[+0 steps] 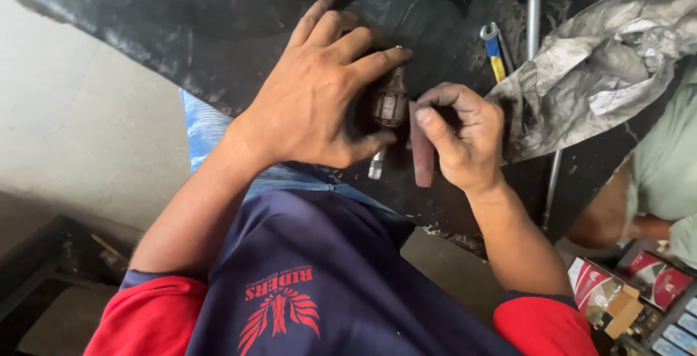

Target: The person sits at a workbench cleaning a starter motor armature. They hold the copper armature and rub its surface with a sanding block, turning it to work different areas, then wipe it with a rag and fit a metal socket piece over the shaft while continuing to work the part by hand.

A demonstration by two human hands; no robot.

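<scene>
The left hand (312, 98) lies spread out flat in the middle of the frame, on a wide sheet of black rubber (218, 29) that covers the table. Its fingers are stretched, and its thumb and first finger curl round a small rusty metal part with a ridged barrel shape (390, 102). So this hand is gripping the part and pressing the rubber down at once.

The right hand (465, 138), just right of middle, is closed tight on a flat pinkish-red strip (421, 153). The strip stands on its edge, right beside the rusty part and just about touching it. A short silver stub (376, 165) pokes out below the rusty part, by the left thumb.

To do this bit well, I think the left hand should keep the part very steady, so it does not roll. The strip should go slow and stay flat against the part, so it does not slip onto the fingers close by.

In the upper right lies a spanner with a blue and yellow handle (494, 47). Next to it is a long silver rod (534, 15), and a crumpled dirty grey cloth (602, 66). At the bottom right are red and white cardboard boxes (617, 291). Another person's arm (610, 214) shows at the right edge.
</scene>
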